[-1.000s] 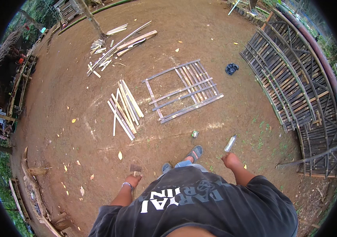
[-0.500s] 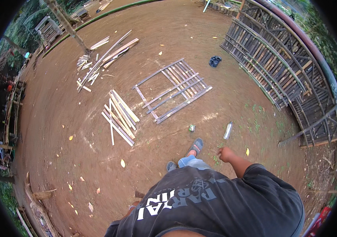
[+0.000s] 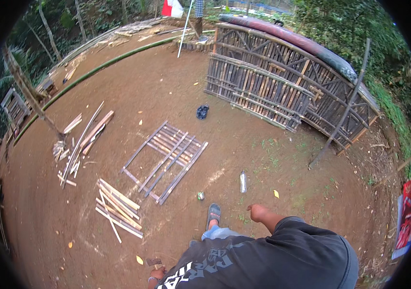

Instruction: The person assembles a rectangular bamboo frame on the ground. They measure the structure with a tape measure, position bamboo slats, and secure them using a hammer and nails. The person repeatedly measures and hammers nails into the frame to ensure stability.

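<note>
My left hand (image 3: 157,273) is low in the view, beside my dark shirt, closed on the handle of a hammer (image 3: 154,262) with a brown head; most of the handle is hidden. My right hand (image 3: 259,212) hangs over the dirt to the right, fingers curled, and whatever may be inside is hidden. Ahead lies a flat wooden frame (image 3: 165,160) with slats across part of it. To its near left is a pile of loose wooden strips (image 3: 119,207). A clear bottle (image 3: 243,182) and a small green container (image 3: 200,196) rest beyond my sandalled foot (image 3: 213,213).
A bamboo fence panel (image 3: 263,91) leans at the far right, with a slanting pole (image 3: 345,111) by its near end. More boards and sticks (image 3: 95,132) lie by a tree trunk (image 3: 27,94). A black plastic bag (image 3: 202,111) sits behind the frame. A red banner (image 3: 410,212) stands at right.
My view has turned right and lifted, so the frame and strips now appear farther left and lower. My left hand and the hammer have come more fully into view.
</note>
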A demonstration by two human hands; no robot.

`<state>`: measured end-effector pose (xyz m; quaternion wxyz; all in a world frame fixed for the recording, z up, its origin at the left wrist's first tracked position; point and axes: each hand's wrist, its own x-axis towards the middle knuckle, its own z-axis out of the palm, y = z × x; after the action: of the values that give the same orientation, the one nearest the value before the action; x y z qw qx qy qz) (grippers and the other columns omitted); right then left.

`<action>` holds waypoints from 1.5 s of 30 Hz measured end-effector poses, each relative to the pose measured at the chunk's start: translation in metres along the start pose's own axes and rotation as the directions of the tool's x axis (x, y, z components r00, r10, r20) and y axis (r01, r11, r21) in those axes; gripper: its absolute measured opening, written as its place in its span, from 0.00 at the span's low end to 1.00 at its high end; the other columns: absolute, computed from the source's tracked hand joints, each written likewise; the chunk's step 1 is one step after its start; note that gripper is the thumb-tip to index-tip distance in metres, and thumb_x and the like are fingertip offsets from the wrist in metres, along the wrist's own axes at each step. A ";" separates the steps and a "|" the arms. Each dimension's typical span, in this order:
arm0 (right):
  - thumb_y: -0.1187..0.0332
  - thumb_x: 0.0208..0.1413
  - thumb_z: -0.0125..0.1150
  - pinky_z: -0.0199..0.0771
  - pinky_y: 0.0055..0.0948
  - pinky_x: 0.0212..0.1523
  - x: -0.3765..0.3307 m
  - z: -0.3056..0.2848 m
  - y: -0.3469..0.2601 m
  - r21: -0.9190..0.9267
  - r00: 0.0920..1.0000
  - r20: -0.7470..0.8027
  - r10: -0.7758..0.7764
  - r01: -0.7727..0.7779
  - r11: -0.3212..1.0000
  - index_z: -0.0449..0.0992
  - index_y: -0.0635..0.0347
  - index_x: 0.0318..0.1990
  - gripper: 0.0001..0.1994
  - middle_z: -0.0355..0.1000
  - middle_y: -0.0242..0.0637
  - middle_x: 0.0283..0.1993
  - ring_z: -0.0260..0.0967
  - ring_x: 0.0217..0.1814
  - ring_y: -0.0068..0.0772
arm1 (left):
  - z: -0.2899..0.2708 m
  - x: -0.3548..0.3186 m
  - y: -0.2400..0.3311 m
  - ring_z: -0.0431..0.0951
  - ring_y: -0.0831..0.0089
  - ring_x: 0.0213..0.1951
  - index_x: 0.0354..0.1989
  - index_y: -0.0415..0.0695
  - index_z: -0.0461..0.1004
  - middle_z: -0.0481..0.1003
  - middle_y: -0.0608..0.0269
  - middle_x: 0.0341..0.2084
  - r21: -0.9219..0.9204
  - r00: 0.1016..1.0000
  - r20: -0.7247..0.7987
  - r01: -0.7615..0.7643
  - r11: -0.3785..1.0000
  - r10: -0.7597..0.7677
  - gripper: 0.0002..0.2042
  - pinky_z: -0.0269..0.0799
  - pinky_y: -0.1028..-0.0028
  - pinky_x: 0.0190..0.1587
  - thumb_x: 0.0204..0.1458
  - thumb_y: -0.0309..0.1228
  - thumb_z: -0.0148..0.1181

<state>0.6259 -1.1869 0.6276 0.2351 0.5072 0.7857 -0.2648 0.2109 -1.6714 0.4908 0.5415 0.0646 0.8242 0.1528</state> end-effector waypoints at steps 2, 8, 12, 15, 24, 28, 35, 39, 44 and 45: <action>0.66 0.47 0.64 0.71 0.41 0.63 0.000 0.005 0.001 -0.135 0.999 -0.047 -0.022 0.016 0.991 0.72 0.50 0.64 0.32 0.74 0.51 0.59 0.72 0.60 0.50 | -0.015 -0.076 0.096 0.83 0.63 0.33 0.40 0.34 0.80 0.83 0.53 0.33 -0.139 0.997 -0.084 -0.011 0.990 -0.001 0.26 0.77 0.64 0.40 0.56 0.52 0.65; 0.60 0.44 0.70 0.72 0.43 0.62 0.017 0.006 0.003 0.046 0.998 0.055 -0.019 0.016 0.999 0.68 0.51 0.67 0.38 0.75 0.52 0.58 0.72 0.61 0.53 | -0.012 -0.055 0.107 0.84 0.66 0.38 0.41 0.36 0.82 0.84 0.56 0.34 0.107 0.995 -0.099 0.002 0.994 0.009 0.28 0.78 0.65 0.43 0.57 0.55 0.61; 0.58 0.45 0.72 0.71 0.43 0.62 0.026 0.028 0.028 -0.015 0.996 0.085 -0.025 0.027 1.000 0.69 0.51 0.67 0.38 0.75 0.52 0.59 0.71 0.62 0.53 | 0.004 -0.045 0.133 0.84 0.66 0.38 0.42 0.36 0.82 0.84 0.55 0.35 0.169 0.999 -0.050 -0.002 0.986 0.010 0.27 0.78 0.65 0.43 0.57 0.54 0.61; 0.57 0.45 0.72 0.71 0.43 0.63 0.023 0.033 0.039 0.026 0.995 0.094 0.020 -0.022 0.999 0.71 0.51 0.66 0.37 0.74 0.51 0.61 0.71 0.63 0.52 | 0.008 -0.043 0.149 0.84 0.65 0.38 0.42 0.36 0.82 0.84 0.55 0.35 0.178 0.999 -0.049 0.001 0.984 0.008 0.27 0.78 0.65 0.43 0.57 0.54 0.61; 0.53 0.47 0.68 0.70 0.42 0.64 0.028 0.030 0.045 -0.008 0.998 0.053 -0.039 0.040 0.999 0.72 0.52 0.65 0.35 0.73 0.49 0.61 0.70 0.64 0.52 | 0.016 -0.041 0.167 0.84 0.65 0.39 0.42 0.36 0.81 0.84 0.54 0.36 0.174 0.999 -0.042 -0.014 0.985 0.021 0.27 0.78 0.64 0.43 0.58 0.53 0.61; 0.50 0.49 0.66 0.70 0.44 0.63 0.040 0.025 0.036 -0.021 0.991 0.069 -0.116 0.118 0.993 0.72 0.53 0.65 0.34 0.73 0.51 0.61 0.69 0.63 0.54 | 0.017 -0.042 0.168 0.84 0.65 0.40 0.43 0.36 0.81 0.84 0.54 0.36 0.168 0.999 -0.037 -0.021 0.986 0.028 0.26 0.78 0.64 0.44 0.58 0.53 0.61; 0.50 0.50 0.65 0.70 0.45 0.63 0.032 0.013 0.013 -0.006 0.991 0.023 -0.134 0.134 0.991 0.72 0.54 0.65 0.34 0.74 0.53 0.59 0.70 0.62 0.55 | 0.019 -0.044 0.161 0.84 0.64 0.40 0.43 0.35 0.81 0.84 0.53 0.37 0.159 0.999 -0.039 -0.019 0.987 0.025 0.26 0.78 0.64 0.44 0.59 0.52 0.60; 0.50 0.50 0.66 0.70 0.45 0.63 0.039 0.040 0.048 0.032 0.998 0.020 -0.058 0.057 0.998 0.72 0.55 0.64 0.34 0.73 0.53 0.60 0.70 0.62 0.56 | 0.022 -0.043 0.169 0.84 0.64 0.41 0.44 0.35 0.80 0.84 0.53 0.38 0.168 0.999 -0.029 -0.039 0.985 0.044 0.25 0.78 0.64 0.44 0.59 0.51 0.60; 0.50 0.51 0.66 0.68 0.42 0.66 0.006 0.044 0.055 0.025 0.994 0.110 0.000 -0.002 1.000 0.71 0.58 0.65 0.35 0.70 0.49 0.65 0.67 0.66 0.53 | 0.021 -0.045 0.161 0.84 0.64 0.41 0.44 0.35 0.80 0.84 0.52 0.38 0.161 0.999 -0.042 -0.026 0.987 0.033 0.25 0.79 0.64 0.44 0.59 0.51 0.60; 0.51 0.52 0.65 0.67 0.41 0.67 0.002 0.042 0.052 0.020 0.989 0.140 0.040 -0.044 0.999 0.71 0.59 0.65 0.34 0.68 0.48 0.67 0.66 0.68 0.52 | 0.020 -0.046 0.160 0.84 0.64 0.41 0.44 0.35 0.80 0.84 0.52 0.38 0.157 0.999 -0.045 -0.018 0.988 0.026 0.25 0.79 0.64 0.45 0.59 0.51 0.60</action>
<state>0.6770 -1.1952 0.5857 0.2891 0.5065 0.7535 -0.3035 0.2388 -1.5289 0.5751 0.5136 0.1123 0.8453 0.0953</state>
